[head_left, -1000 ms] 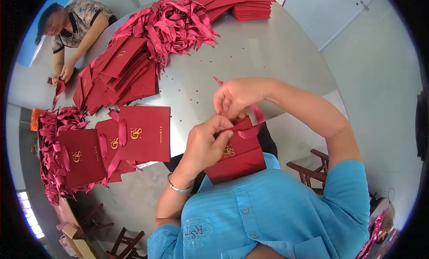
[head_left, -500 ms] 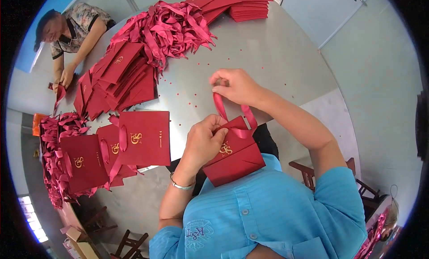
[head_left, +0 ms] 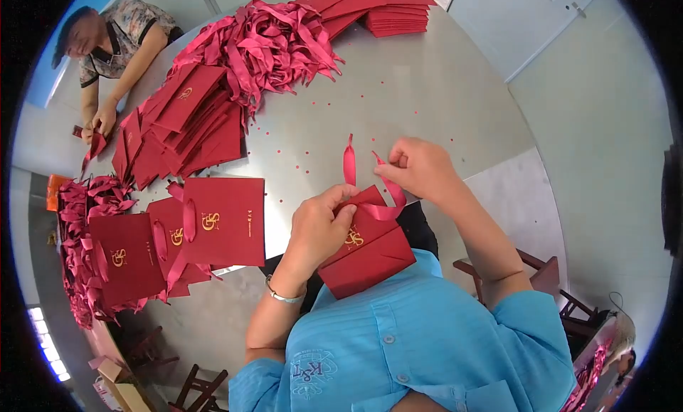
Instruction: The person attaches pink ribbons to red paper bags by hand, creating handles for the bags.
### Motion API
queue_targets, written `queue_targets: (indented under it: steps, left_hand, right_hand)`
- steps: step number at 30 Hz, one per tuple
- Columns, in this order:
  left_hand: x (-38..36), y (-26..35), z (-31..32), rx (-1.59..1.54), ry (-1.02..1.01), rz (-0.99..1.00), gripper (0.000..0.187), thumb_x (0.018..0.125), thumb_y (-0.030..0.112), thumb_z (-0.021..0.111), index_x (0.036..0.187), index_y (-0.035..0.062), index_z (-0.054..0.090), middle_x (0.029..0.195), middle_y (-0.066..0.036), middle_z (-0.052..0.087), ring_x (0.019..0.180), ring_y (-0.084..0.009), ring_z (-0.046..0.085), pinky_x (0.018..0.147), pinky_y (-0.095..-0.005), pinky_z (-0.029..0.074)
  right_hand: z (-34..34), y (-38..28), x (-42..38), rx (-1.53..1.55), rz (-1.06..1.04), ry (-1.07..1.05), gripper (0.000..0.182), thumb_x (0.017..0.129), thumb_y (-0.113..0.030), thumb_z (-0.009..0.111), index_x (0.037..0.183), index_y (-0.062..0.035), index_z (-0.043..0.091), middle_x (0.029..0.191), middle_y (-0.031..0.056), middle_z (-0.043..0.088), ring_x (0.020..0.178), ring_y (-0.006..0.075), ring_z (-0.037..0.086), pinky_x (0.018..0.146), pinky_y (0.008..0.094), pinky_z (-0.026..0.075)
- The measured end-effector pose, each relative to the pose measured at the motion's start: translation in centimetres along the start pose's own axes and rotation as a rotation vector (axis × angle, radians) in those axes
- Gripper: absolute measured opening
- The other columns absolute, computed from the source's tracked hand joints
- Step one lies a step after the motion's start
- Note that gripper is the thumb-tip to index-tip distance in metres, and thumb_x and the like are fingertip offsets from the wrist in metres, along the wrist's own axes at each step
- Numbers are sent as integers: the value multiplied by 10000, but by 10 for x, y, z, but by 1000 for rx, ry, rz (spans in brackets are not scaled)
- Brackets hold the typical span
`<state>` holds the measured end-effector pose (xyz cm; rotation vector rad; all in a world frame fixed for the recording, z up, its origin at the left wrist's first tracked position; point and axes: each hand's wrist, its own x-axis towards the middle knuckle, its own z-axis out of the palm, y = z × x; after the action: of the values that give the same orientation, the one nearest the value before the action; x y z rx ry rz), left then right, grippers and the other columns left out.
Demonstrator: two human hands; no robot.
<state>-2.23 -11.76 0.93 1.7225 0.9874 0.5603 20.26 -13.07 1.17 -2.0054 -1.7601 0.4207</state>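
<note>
A small red paper bag (head_left: 370, 259) with a gold logo is held tilted against the edge of the table, close to the blue shirt. My left hand (head_left: 319, 223) pinches its upper left edge between thumb and fingers. Pink ribbon (head_left: 349, 163) rises from the bag with one pointed end standing free above my left hand. The other ribbon end is pinched by my right hand (head_left: 420, 168), up and to the right of the bag. Part of the ribbon loops across the bag's top.
Finished-looking red bags (head_left: 224, 222) lie at the table's left edge. Beyond them are stacked flat bags (head_left: 186, 120) and a heap of pink ribbons (head_left: 274, 49). A co-worker (head_left: 128, 49) handles ribbon at the upper left. Small red dots dot the table (head_left: 420, 70).
My right hand has moved right and down, now gripping a ribbon end. The other ribbon end now stands free above my left hand. The bag has shifted slightly left.
</note>
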Motion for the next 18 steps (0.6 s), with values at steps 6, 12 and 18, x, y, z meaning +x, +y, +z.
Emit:
queue_targets:
  steps: [6,12,18]
  left_hand:
    - [0,0,0,73,8,-18,220,858,-22,601,1076,-28,632,853,-66,699,739,-72,603,653,-226,489]
    - [-1,1,0,47,9,-32,205,852,4,618,1055,-26,636,824,-56,698,710,-65,602,639,-225,489]
    - [2,1,2,64,57,-19,186,842,21,633,1025,-14,647,811,-71,706,706,-76,623,640,-228,494]
  right_hand:
    - [3,-6,3,81,71,-111,235,765,-263,747,772,-58,632,648,45,642,555,160,583,552,299,470]
    - [-19,2,1,678,-10,197,126,840,-91,658,767,-24,581,735,78,671,528,62,495,495,228,403]
    - [-54,-23,-20,1263,-8,78,159,871,-55,589,790,-68,452,736,174,654,447,23,352,411,185,240]
